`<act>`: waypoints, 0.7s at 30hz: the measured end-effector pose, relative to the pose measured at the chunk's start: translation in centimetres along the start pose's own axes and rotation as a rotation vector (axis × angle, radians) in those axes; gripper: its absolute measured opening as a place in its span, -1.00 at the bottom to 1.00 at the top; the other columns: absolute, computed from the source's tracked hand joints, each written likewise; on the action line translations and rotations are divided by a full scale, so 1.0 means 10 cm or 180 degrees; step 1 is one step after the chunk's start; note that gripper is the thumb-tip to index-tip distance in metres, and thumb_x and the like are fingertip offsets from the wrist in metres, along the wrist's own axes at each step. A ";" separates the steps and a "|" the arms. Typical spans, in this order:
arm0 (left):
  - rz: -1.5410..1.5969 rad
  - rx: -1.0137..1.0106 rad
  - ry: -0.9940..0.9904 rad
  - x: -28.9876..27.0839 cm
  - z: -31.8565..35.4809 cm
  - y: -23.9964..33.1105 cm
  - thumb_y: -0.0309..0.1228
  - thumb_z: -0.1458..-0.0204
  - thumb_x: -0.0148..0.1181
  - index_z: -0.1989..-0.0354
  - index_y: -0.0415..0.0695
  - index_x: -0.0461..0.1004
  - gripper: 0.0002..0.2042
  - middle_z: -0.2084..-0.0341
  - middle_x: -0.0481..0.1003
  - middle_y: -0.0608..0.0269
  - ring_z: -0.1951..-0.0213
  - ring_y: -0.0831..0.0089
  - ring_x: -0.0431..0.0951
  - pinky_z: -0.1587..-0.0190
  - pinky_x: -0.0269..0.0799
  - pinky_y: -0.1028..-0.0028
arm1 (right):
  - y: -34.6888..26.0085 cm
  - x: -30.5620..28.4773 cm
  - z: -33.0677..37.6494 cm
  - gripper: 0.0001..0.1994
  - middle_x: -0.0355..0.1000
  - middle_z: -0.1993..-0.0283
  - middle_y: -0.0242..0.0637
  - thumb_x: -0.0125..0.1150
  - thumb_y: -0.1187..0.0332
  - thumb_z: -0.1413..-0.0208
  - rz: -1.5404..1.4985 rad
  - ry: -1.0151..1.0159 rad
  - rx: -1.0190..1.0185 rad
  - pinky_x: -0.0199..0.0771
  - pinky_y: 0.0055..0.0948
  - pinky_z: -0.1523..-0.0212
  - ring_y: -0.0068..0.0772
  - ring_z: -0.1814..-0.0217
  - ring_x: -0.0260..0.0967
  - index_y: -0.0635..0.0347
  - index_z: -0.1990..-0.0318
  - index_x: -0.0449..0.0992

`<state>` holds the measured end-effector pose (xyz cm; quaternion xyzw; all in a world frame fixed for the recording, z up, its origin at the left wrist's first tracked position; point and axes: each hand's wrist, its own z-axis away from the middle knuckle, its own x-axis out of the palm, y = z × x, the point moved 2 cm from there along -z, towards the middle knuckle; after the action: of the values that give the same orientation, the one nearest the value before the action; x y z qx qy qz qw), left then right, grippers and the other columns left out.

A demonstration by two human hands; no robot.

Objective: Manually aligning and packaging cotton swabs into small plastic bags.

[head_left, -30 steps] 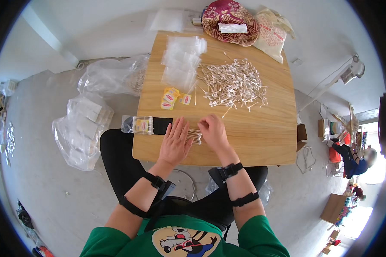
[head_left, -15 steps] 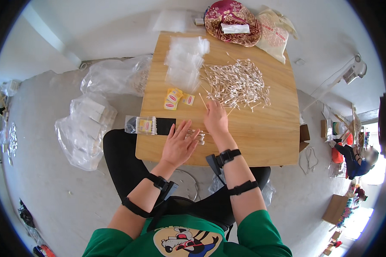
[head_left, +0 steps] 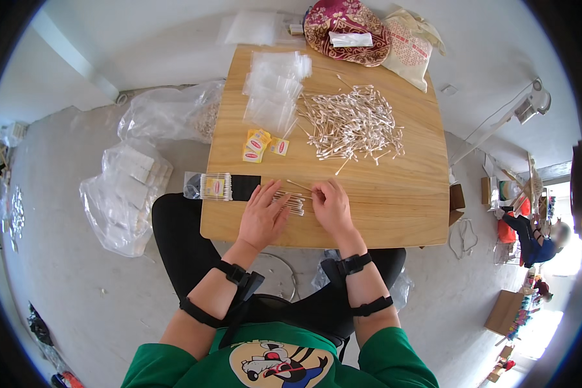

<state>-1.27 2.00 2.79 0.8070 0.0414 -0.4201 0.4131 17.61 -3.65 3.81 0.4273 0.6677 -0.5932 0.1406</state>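
Observation:
My right hand (head_left: pixel 332 205) pinches one cotton swab (head_left: pixel 298 185) near the front of the table, its free end pointing left. Just left of it, my left hand (head_left: pixel 262 216) rests with fingers stretched out over a small row of cotton swabs (head_left: pixel 295 204), partly covering them. Beyond both hands lies a large loose pile of cotton swabs (head_left: pixel 355 123). Left of my left hand, a black strip (head_left: pixel 246 188) adjoins a clear bag packed with swabs (head_left: pixel 215 187) and a yellow card. Several yellow cards (head_left: pixel 257 141) lie farther back.
Clear plastic bags (head_left: pixel 271 90) are spread on the wooden table (head_left: pixel 394 200) at the back left. A patterned cloth cap (head_left: pixel 349 19) and a cream cloth bag (head_left: pixel 410 52) sit at the far edge. Filled plastic sacks (head_left: pixel 126 194) stand on the floor left. Another person (head_left: pixel 540 239) sits far right.
My right hand has come back from the pile's near edge toward the row of swabs, holding a swab. My left hand stays over the row.

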 end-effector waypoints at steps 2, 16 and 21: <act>-0.0006 0.0017 0.0031 0.01 0.01 -0.03 -0.32 -0.13 0.18 -0.02 -0.13 0.54 -0.70 -0.22 0.38 0.05 -0.29 0.12 0.32 -0.37 0.13 0.09 | -0.06 0.01 0.05 -0.92 0.44 0.35 -0.19 0.26 0.53 0.04 0.0031 0.0005 0.0047 0.46 -0.14 0.23 -0.02 0.26 0.42 0.17 0.36 0.53; -0.0078 -0.0009 0.0086 0.05 0.00 -0.05 -0.36 -0.15 0.14 -0.03 -0.17 0.51 -0.70 -0.19 0.41 0.08 -0.28 0.16 0.34 -0.38 0.14 0.13 | -0.29 0.12 0.11 -0.90 0.38 0.33 -0.24 0.28 0.47 0.05 0.0559 -0.0125 -0.0460 0.48 -0.16 0.23 -0.09 0.19 0.42 0.12 0.41 0.46; -0.0003 -0.0063 0.0096 0.03 0.00 -0.05 -0.36 -0.16 0.12 -0.06 -0.18 0.49 -0.68 -0.19 0.40 0.07 -0.28 0.16 0.33 -0.38 0.14 0.14 | -0.31 0.10 0.12 -0.92 0.39 0.31 -0.25 0.27 0.48 0.03 0.0519 -0.0068 -0.0421 0.48 -0.16 0.23 -0.09 0.19 0.42 0.12 0.38 0.48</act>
<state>-1.26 2.26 2.24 0.8090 0.0521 -0.4076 0.4202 14.35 -4.13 4.89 0.4637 0.6668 -0.5389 0.2234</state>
